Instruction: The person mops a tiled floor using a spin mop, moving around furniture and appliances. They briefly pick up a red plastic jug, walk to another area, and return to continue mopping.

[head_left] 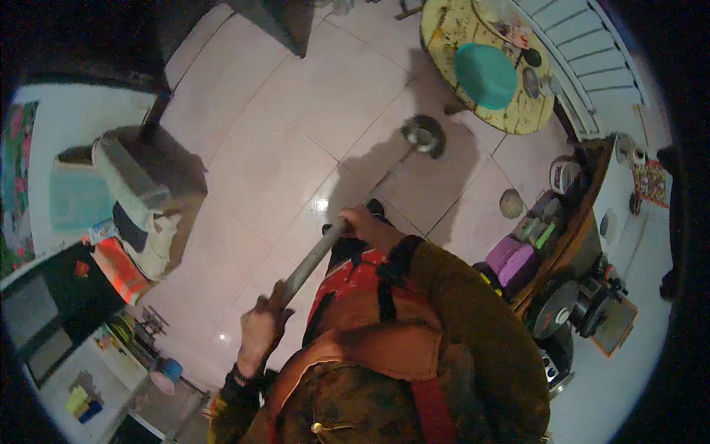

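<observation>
Head view: our left hand [259, 329] grips the mop [314, 259] by the handle's near end, our right hand [362, 224] farther along; mop head [424, 138] far, on the floor [259, 148]. White tub [564, 177], right: print too small to read.

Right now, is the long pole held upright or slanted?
Slanted: the long pole runs from the left hand, through the right hand, to its round head farther forward and to the right.

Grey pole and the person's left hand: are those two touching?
Touching: the head view shows the left hand curled around the grey pole, with no gap between.
</observation>
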Demonstrator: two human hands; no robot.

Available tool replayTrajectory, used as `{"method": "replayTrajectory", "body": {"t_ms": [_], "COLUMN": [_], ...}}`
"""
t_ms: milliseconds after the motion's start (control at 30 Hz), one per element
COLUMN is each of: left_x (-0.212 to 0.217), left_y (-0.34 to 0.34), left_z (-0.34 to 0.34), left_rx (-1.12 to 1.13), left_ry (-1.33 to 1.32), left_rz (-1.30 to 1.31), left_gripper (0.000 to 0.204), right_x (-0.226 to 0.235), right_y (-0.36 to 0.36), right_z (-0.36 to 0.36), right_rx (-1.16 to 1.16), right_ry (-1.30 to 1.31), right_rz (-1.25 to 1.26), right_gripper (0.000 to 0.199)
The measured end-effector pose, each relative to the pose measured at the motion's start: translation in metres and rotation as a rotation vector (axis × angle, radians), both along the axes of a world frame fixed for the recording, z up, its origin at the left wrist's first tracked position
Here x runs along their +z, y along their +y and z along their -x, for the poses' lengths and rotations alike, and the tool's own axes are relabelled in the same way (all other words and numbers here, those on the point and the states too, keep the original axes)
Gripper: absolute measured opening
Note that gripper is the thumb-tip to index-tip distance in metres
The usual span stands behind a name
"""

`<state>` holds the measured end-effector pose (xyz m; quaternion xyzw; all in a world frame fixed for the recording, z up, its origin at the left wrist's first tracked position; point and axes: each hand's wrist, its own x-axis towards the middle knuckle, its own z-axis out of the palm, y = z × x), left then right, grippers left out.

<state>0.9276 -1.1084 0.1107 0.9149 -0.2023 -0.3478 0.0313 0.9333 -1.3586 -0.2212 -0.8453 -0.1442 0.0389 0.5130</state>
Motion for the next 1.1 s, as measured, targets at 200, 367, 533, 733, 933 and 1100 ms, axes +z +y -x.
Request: {"method": "replayTrajectory", "body": {"t_ms": [200, 367, 533, 733, 933, 1100], "left_x": [-0.01, 0.035, 0.029, -0.072, -0.066, -0.041], "left_y": [-0.037, -0.058, -0.102, -0.218, -0.25, -0.166], "left_z": [-0.005, -0.029, -0.044, -0.02, -0.012, 0.0], "left_rx": [0.021, -0.198, -0.453, -0.738, -0.709, -0.544], "left_ry": [0.018, 0.181, 0.28, 0.207, -0.032, -0.04], "left_rz": [0.281, -0.004, -0.008, 0.2, 0.266, 0.186], "left_gripper": [0.077, 0.083, 0.075, 0.061, 0.052, 0.053], "right_x": [0.005, 0.025, 0.034, -0.043, -0.103, -0.109], "right_y": [0.005, -0.023, -0.062, -0.199, -0.265, -0.21], "right_z": [-0.043, 0.005, 0.071, 0.133, 0.151, 0.129], "right_rx": [-0.548, -0.558, -0.768, -1.195, -1.14, -1.075], "right_ry": [0.915, 1.174, 1.088, 0.938, 0.696, 0.947], "right_rz": [-0.658, -1.245, -1.238, -1.056, -0.817, -0.95], "right_gripper": [0.024, 0.019, 0.021, 0.031, 0.033, 0.032]}}
